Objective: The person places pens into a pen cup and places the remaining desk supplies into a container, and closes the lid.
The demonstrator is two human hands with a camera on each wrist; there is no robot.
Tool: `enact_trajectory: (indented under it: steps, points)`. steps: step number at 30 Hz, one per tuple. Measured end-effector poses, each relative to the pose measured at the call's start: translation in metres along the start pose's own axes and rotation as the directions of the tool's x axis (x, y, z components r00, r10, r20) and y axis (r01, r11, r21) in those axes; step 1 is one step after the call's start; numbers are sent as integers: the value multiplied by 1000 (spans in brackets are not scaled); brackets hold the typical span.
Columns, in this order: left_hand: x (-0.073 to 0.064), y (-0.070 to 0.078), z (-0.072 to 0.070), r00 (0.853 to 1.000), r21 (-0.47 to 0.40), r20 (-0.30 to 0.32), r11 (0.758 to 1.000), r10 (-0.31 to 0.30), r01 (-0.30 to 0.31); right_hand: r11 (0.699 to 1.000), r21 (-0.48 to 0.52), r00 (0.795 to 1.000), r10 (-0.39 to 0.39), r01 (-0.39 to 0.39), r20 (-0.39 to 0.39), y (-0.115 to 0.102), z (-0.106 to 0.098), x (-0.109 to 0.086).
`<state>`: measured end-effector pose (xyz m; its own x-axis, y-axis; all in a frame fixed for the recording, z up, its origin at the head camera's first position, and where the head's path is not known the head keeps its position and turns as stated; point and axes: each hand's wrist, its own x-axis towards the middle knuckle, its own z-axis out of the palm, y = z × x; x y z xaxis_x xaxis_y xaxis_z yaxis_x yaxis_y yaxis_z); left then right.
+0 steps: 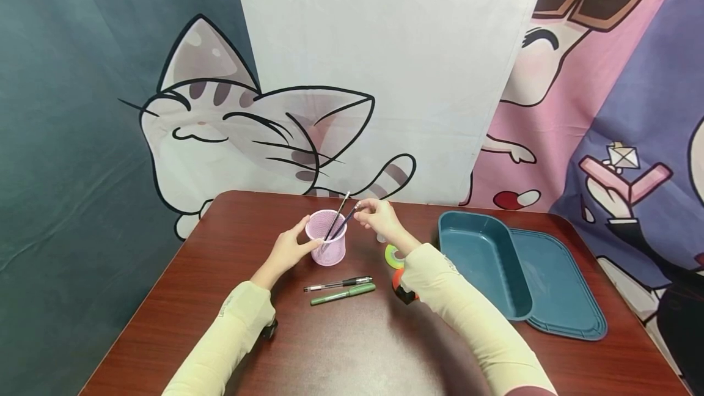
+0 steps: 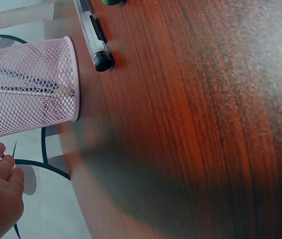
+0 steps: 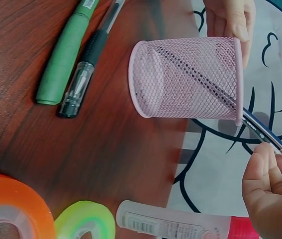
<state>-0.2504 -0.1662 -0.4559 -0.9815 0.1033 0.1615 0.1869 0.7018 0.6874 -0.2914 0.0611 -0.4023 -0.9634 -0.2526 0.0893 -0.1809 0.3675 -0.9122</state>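
Note:
A pink mesh pen cup stands upright toward the back of the table. My left hand grips it near the rim from the left, thumb in front and fingers behind. Inside lean two slender sticks. One is a dark blue pencil, its upper end pinched between the thumb and fingers of my right hand; its lower part is still within the cup. The other, a dark pencil-like stick, rises beside it, untouched. In the left wrist view both show through the mesh.
In front of the cup lie a black-capped clear pen and a green marker. Near my right forearm are a yellow-green tape roll, an orange tape roll and a white tube with a red cap. A teal box and lid sit right.

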Motion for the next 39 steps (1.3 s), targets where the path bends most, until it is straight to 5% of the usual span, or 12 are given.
enact_trajectory:
  steps: [17, 27, 34, 39]
  points:
    - [0, -7, 3, 996, -30, -52, 997, 72, -74, 996, 5, 992, 83, -84, 98, 25, 0, -9]
    - [0, 0, 0, 1000, -6, 9, 1000, -2, 2, 996, -72, 974, 63, -48, 219, 38, 4, -23]
    - [0, 0, 0, 1000, -14, 13, 1000, -7, 7, 988, -140, 954, -13, 57, 299, 48, 7, -32]
    - [0, -1, 0, 1000, -11, 13, 1000, -7, 7, 956, -241, 938, -79, 168, 339, 54, 10, -39]
